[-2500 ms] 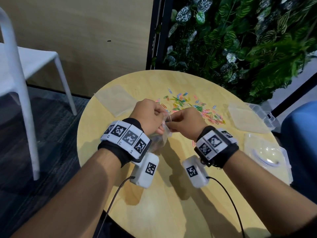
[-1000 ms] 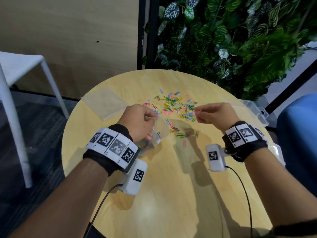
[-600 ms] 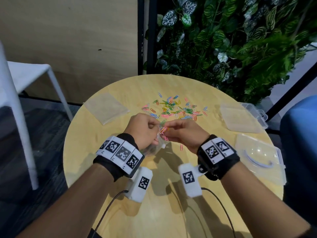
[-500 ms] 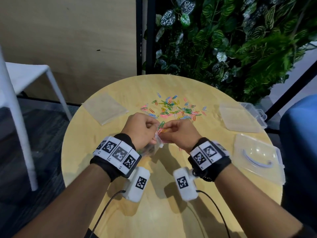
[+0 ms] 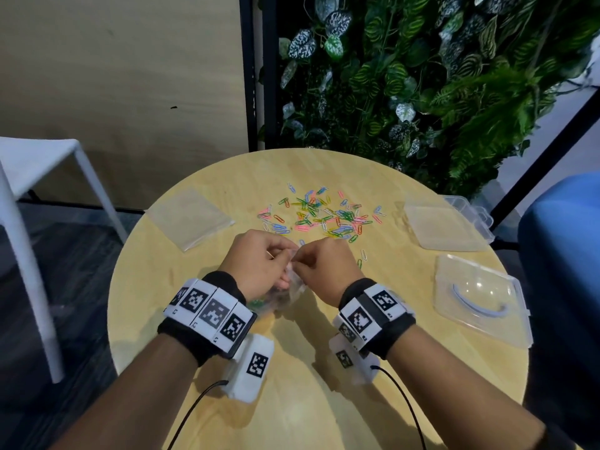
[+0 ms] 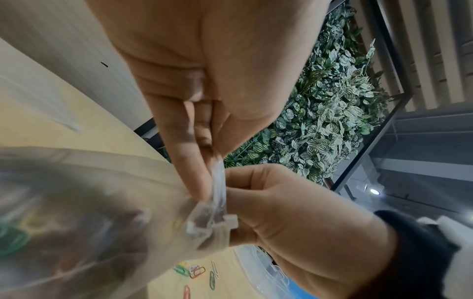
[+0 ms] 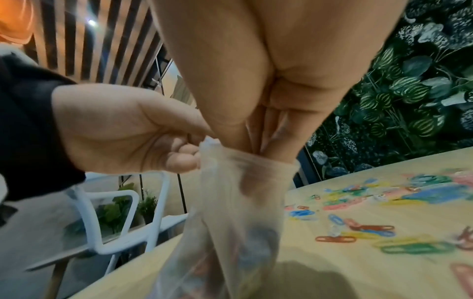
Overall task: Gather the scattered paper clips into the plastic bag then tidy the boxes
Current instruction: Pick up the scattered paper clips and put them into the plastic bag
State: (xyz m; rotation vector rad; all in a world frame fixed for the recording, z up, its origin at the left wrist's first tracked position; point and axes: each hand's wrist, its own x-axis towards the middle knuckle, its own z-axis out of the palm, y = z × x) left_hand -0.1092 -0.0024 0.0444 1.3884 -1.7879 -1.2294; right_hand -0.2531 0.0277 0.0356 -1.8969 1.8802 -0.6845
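Note:
Over the round wooden table (image 5: 292, 401), my left hand (image 5: 282, 254) pinches the rim of a clear plastic bag (image 5: 293, 289) and holds its mouth up. The bag (image 6: 102, 222) carries some coloured clips. My right hand (image 5: 303, 259) meets it there: in the right wrist view its bunched fingers (image 7: 271, 145) reach down into the mouth of the bag (image 7: 243, 202), and the film hides their tips. Many coloured paper clips (image 5: 324, 216) lie scattered just beyond both hands. Two clear plastic boxes (image 5: 480, 303) (image 5: 444, 225) sit at the right.
A flat, empty clear bag (image 5: 190, 219) lies at the table's far left. A white chair (image 5: 39, 190) stands on the left, a wall of plants (image 5: 422, 76) behind the table, and a blue seat (image 5: 565, 254) close on the right.
One second ago my right hand was out over the clip pile; it came back with a pinch of clips and now has its fingers in the bag's mouth. The left hand kept its hold.

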